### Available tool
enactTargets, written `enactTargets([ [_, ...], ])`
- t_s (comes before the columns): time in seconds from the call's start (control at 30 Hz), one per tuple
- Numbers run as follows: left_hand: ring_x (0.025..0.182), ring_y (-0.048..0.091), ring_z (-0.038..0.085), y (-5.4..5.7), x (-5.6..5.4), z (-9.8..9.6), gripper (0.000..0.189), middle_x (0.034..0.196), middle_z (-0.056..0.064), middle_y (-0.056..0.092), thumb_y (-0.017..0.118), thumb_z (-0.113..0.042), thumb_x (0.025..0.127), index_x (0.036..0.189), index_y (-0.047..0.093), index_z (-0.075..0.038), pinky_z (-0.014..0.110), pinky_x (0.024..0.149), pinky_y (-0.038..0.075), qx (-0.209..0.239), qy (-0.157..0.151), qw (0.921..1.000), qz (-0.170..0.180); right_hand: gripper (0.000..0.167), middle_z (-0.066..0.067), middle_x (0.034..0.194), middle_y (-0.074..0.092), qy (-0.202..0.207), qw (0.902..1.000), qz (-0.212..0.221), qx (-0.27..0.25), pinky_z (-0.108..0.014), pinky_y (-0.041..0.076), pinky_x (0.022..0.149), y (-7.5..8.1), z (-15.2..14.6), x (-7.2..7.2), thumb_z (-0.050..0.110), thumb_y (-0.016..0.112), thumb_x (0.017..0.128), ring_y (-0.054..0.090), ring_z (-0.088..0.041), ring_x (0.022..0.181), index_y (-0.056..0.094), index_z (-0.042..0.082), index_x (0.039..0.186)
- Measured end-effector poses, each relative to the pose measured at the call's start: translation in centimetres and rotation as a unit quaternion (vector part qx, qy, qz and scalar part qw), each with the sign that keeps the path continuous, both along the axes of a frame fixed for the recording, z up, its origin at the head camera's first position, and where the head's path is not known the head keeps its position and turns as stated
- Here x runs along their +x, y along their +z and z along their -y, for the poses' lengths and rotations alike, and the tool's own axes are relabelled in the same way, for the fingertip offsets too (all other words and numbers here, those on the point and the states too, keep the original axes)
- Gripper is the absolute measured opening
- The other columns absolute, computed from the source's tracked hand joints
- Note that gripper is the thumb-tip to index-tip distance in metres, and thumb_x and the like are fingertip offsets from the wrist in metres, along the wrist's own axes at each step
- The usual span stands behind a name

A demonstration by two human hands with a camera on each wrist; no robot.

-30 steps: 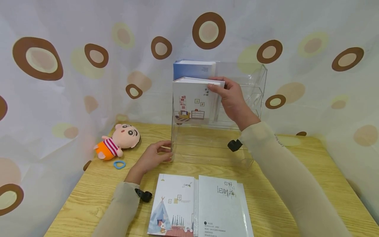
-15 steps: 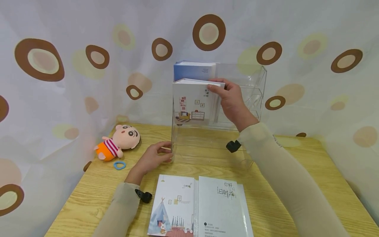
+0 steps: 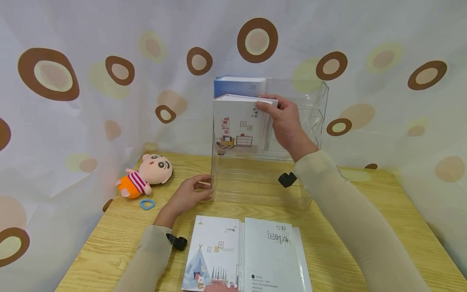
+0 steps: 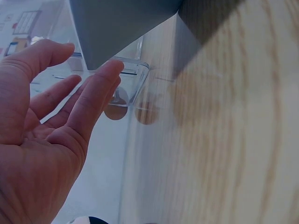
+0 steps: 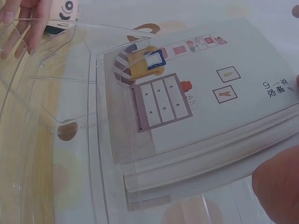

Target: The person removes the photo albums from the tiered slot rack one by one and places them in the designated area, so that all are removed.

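Observation:
A thick white book with a room drawing on its cover stands upright in a middle tier of the clear plastic rack. My right hand pinches its upper right corner, thumb on the front cover and fingers behind. In the right wrist view, the lower part of the book shows behind the rack's clear front panel. A blue book stands in the tier behind, partly hidden. At the rack's lower left side, my left hand touches the edge with loosely extended fingers, spread apart in the left wrist view.
Two more books lie flat in front of the rack: one with a tent drawing, one pale grey-green. A plush doll and a blue ring lie at the left. A patterned curtain hangs behind the wooden table.
The white book's top edge stands very slightly higher than half a second ago, still in my right hand. The left hand stays at the rack's side.

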State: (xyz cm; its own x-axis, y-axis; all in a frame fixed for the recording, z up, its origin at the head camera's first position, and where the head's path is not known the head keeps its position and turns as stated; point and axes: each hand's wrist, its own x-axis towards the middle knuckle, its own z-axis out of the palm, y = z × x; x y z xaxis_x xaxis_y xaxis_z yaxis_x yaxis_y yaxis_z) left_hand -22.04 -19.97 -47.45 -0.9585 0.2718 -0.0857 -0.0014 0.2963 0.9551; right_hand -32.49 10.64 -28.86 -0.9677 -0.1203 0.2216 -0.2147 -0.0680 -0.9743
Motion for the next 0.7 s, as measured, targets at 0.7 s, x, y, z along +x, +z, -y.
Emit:
enactTargets([
  [0.7,0.145,0.062,0.041,0.1,0.1,0.1,0.060,0.167,0.022,0.053,0.071,-0.010,0.111,0.167,0.050,-0.004,0.041,0.103,0.071,0.000,-0.007,1.0000,-0.006,0.018,0.005,0.115,0.081,-0.004,0.9999,-0.011,-0.006,-0.030,0.063,0.096,1.2,0.0,0.3,0.025,0.081,0.105,0.076,-0.015,0.107,0.081,0.018,0.121],
])
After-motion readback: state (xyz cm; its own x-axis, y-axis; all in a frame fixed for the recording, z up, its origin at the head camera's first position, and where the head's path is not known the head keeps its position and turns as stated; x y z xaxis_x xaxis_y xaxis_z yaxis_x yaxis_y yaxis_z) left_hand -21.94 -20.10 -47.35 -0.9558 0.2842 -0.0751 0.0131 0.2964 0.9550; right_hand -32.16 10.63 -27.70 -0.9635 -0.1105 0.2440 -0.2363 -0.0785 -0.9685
